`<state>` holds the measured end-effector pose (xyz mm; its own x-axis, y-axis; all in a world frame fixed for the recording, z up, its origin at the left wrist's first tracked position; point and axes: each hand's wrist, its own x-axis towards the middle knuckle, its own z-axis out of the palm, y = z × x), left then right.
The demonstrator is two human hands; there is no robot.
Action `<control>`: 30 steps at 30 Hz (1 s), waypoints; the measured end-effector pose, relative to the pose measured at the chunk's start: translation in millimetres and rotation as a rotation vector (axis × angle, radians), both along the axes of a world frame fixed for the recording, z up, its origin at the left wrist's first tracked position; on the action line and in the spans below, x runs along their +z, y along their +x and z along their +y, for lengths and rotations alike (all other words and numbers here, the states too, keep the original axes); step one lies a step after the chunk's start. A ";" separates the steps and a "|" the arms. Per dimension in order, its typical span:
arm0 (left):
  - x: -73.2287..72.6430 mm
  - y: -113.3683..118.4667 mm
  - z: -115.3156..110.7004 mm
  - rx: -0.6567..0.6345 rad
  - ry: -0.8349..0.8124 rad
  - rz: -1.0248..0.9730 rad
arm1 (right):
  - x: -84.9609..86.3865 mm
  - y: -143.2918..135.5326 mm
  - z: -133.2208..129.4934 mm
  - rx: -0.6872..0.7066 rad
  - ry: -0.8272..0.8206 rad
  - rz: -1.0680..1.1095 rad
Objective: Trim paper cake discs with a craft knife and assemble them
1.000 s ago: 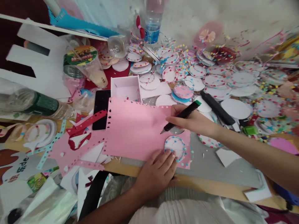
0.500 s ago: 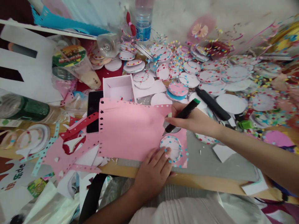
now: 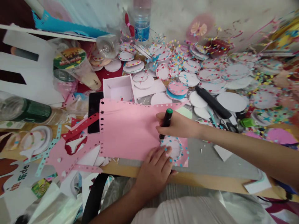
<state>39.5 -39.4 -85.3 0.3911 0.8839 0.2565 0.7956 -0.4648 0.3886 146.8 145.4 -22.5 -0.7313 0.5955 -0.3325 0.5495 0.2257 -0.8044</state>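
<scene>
A pink paper sheet (image 3: 126, 127) with punched shapes along its left and top edges lies on the grey mat. Near its lower right corner rests a white paper disc (image 3: 174, 148) ringed with small blue and red stars. My left hand (image 3: 154, 166) lies flat with fingers stretched out, fingertips on the disc and palm over the sheet's lower edge. Held nearly upright in my right hand (image 3: 181, 124) is a black marker pen (image 3: 167, 119) with a green end. Its lower tip is at the disc's upper left edge, on or just over the pink sheet.
Behind the sheet stands a white open box (image 3: 119, 88). Many decorated discs (image 3: 211, 76) crowd the back, with a water bottle (image 3: 142, 26) by the wall. A black bar-shaped tool (image 3: 213, 102) lies to the right. Paper scraps (image 3: 62, 154) and a phone (image 3: 94, 107) are left.
My right hand has moved a little left and turned the marker pen from slanted to nearly upright, its tip now near the disc. A pale green paper has come into view behind that hand.
</scene>
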 end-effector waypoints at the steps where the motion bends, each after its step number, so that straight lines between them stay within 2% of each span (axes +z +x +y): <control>1: 0.0 -0.1 -0.1 -0.001 0.001 0.000 | -0.4 -0.1 0.3 -0.005 0.007 -0.001; 8: -1.1 -0.5 -0.9 -0.006 -0.003 0.010 | -1.9 3.6 6.7 -0.072 0.027 0.029; 17: 0.4 0.0 0.0 0.009 0.015 0.018 | -5.5 21.9 12.0 -0.193 0.055 0.045; 24: 0.0 0.8 0.2 0.014 0.025 0.024 | 1.6 35.9 8.3 -0.266 0.004 0.054; 30: 0.1 0.7 0.7 0.026 0.008 0.009 | 6.8 51.2 -0.6 -0.303 0.033 0.043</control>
<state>40.2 -38.6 -85.2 0.3703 0.8917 0.2603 0.8111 -0.4469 0.3774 198.0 144.8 -15.7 -0.5317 0.7985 -0.2824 0.5617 0.0828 -0.8232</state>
